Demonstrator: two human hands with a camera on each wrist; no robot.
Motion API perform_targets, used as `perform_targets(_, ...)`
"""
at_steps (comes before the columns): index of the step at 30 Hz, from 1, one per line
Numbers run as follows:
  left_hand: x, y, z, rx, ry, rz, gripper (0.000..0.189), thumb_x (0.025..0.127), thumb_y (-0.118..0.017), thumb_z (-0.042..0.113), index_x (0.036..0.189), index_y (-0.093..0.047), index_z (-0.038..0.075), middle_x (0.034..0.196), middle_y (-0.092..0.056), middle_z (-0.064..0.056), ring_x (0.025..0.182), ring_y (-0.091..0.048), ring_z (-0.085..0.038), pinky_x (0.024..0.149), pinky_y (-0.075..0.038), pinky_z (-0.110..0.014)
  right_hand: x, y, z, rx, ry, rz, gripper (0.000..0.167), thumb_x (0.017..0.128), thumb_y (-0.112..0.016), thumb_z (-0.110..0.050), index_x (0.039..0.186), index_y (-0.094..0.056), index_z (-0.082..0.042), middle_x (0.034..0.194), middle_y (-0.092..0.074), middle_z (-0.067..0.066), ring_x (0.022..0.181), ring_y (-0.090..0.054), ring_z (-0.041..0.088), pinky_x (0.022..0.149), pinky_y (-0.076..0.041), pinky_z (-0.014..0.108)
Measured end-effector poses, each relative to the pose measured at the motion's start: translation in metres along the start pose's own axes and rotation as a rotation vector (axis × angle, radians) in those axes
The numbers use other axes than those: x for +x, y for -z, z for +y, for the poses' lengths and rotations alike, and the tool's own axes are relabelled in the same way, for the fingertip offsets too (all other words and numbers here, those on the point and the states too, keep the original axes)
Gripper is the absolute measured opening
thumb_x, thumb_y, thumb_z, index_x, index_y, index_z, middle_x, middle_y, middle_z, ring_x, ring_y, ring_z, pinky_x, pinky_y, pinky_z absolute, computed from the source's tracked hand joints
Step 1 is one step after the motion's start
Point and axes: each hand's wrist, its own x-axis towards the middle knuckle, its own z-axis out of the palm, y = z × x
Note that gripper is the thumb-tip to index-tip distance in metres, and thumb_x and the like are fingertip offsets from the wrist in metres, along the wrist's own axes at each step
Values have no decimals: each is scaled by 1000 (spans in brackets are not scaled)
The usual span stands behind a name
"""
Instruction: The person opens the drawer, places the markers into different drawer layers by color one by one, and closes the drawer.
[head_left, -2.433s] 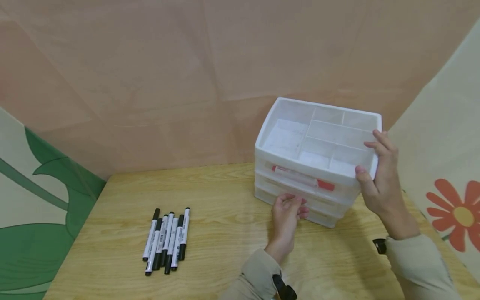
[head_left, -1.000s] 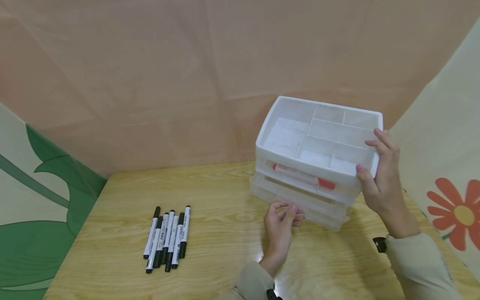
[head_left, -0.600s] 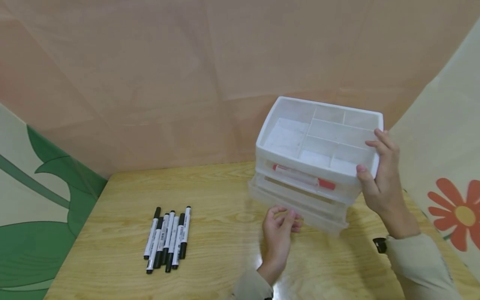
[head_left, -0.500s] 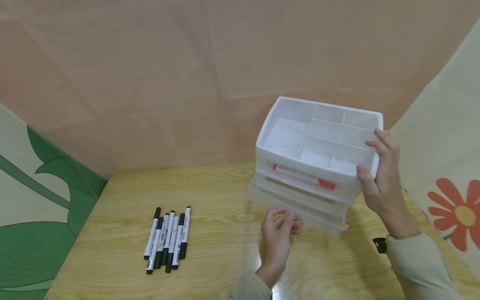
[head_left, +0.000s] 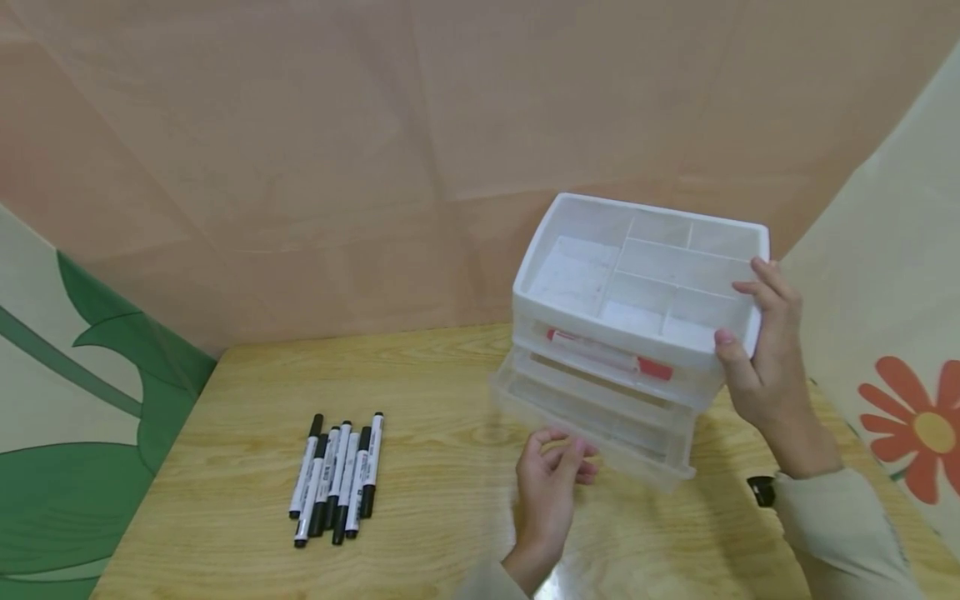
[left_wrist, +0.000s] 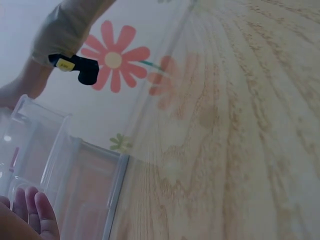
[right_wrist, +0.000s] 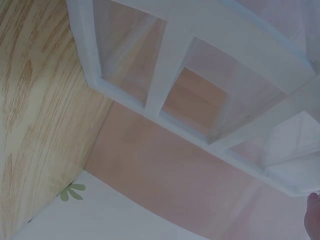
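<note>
A white plastic drawer organizer (head_left: 637,318) stands on the right of the table, its top divided into open compartments. Through the front of its upper drawer shows a red-capped marker (head_left: 609,354). Below that, a clear drawer (head_left: 630,446) sticks out part way; I see nothing lying in it. My left hand (head_left: 546,492) pinches this drawer's front edge, fingers beneath and thumb on the near side. In the left wrist view its fingers (left_wrist: 34,210) lie against the clear plastic. My right hand (head_left: 772,367) grips the organizer's top right rim, thumb in front and fingers over the side.
Several black-and-white markers (head_left: 337,479) lie side by side on the left of the wooden table (head_left: 442,500). A pinkish-brown backdrop (head_left: 300,167) hangs behind. A printed panel with a red flower (head_left: 930,432) borders the table's right side.
My left hand has drawn the clear drawer out of the organizer toward me, from closed to part way out. The right hand has kept its grip on the rim. The markers lie as before.
</note>
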Motion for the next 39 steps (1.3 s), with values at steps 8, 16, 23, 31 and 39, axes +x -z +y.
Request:
perform_targets(8,-4,4,0,-19,-4,4,30,92,-68,12,114,-52,-1,91,-73,-23,67,-67,-11,64,-60,-25,2,-2,-4,9,7,19,65,94,-51,-38,124,-43,18,148,-34,31,147,-23,40,125,-14,40)
perform_targets(16,-9,9,0,-26,-26,-13,29,93,-67,11,113,-51,-3,91,-72,-28,66,-67,-10,63,-60,-23,2,-2,-6,9,0,18,65,93,-51,-38,124,-43,18,149,-33,30,148,-23,35,125,-14,38)
perform_targets(23,-13,13,-1,-11,-41,-31,29,93,-66,11,113,-51,-2,93,-71,-30,67,-67,-10,64,-60,-25,1,-2,-5,3,1,17,67,94,-51,-41,125,-42,18,149,-33,30,149,-23,33,124,-14,38)
perform_targets(31,-16,15,-2,8,-66,-46,29,94,-66,12,113,-50,-3,91,-72,-27,68,-67,-9,65,-61,-28,1,-2,-6,5,-3,19,65,94,-51,-38,125,-42,18,149,-33,31,149,-24,32,124,-15,35)
perform_targets(39,-18,17,-2,4,-75,-43,29,93,-66,11,112,-50,-3,91,-72,-29,68,-67,-10,63,-60,-27,1,-3,-6,5,-5,19,65,94,-51,-38,125,-42,18,149,-32,31,149,-24,30,124,-15,34)
